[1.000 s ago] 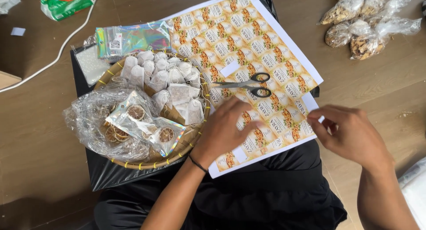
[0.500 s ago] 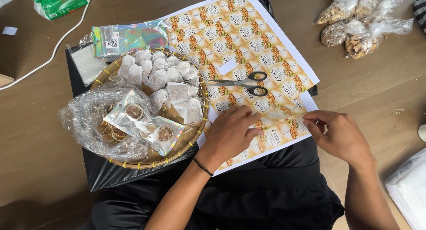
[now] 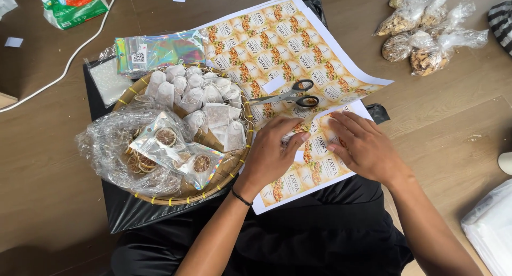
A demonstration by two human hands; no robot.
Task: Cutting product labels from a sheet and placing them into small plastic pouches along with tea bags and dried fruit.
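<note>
Hands down on the label sheet [image 3: 314,164], both of them, and I'm looking straight over the lap from above. My left hand [image 3: 273,154] lies flat on the paper, fingers spread and pointing up toward the scissors, nothing clasped in its grip, just pressing. My right hand [image 3: 362,147] sits just beside it, palm down, fingers loosely extended and resting on the same sheet; that grip is open too, holding nothing that I can see. The fingertips of the two hands nearly meet over a cut edge in the paper, though whether they pinch a label there I cannot tell.

Sheet itself lies across a black cloth [image 3: 320,238] on the lap, printed with rows of small orange and white labels, its lower corner hanging toward me. Scissors [image 3: 290,95] with black handles rest closed on a second sheet of labels [image 3: 277,41] just above the hands. Left of the left hand, touching the sheet's edge, is a round woven tray [image 3: 234,172] holding white tea bags [image 3: 200,92] and clear packets of dried citrus slices [image 3: 170,148]. Well apart, top right on the wooden floor [image 3: 448,116], lie knotted clear bags of dried goods [image 3: 426,36].
</note>
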